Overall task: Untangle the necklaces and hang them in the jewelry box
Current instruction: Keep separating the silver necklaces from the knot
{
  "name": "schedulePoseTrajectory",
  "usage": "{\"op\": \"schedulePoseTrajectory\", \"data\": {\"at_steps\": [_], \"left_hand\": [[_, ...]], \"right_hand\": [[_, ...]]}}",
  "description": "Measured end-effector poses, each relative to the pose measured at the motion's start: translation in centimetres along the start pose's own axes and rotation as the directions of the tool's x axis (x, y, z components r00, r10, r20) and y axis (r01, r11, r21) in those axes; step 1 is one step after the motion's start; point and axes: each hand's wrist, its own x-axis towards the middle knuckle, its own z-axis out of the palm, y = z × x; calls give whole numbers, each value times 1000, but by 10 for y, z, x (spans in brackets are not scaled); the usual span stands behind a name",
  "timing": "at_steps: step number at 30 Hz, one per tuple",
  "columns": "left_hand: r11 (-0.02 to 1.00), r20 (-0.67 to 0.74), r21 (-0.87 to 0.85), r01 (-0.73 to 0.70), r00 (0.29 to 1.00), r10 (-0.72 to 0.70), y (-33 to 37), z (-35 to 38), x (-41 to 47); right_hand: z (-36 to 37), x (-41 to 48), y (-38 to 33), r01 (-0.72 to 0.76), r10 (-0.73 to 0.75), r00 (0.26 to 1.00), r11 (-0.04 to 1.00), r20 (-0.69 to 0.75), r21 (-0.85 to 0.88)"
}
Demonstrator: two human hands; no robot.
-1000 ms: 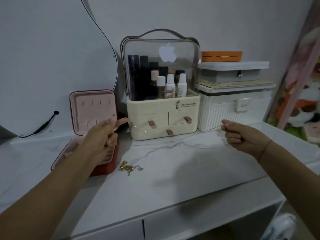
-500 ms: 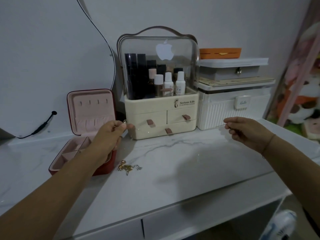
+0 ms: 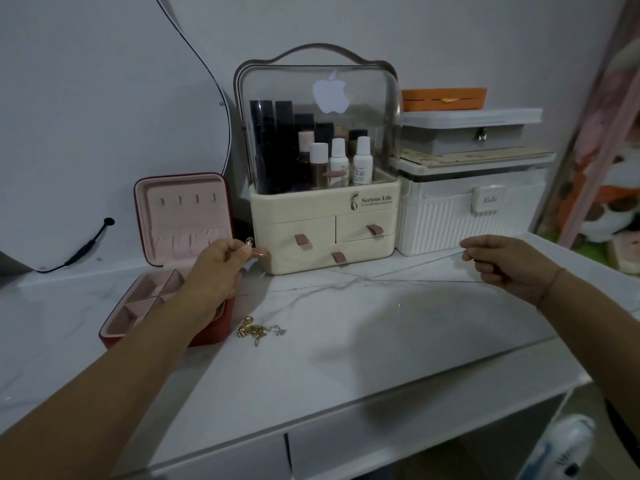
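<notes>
While left hand (image 3: 216, 268) fingers pinch the necklace (image 3: 248, 241) by its pendant beside the jewelry box (image 3: 183, 216) and right hand (image 3: 505, 265) fingers seem to pinch its far end, overpulling could snap it. Tangled pile (image 3: 259, 331) waits on desk (image 3: 381, 341).

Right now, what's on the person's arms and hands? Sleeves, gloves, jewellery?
Left forearm and right forearm are bare to the frame edge, no sleeves in view. The left hand and right hand have no gloves, and no rings or watch show. One item only: a thin bracelet round the right wrist.
</notes>
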Motion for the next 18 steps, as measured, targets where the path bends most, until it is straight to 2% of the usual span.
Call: {"op": "schedulePoseTrajectory", "data": {"at_steps": [5,9,13,18], "left_hand": [[976,70,146,-165,985,156,5,16,-10],[956,161,178,-233,965,205,10,34,-14],[890,185,343,-300,951,249,11,48,-13],[812,303,407,-418,901,311,11,73,-12]], "right_hand": [[12,2,4,19,-17,1000,998,23,-63],[33,-6,1,101,-77,990,974,121,-205],[64,-17,-1,286,-161,945,832,286,-475],[98,-15,9,462,-234,871,693,433,-554]]}}
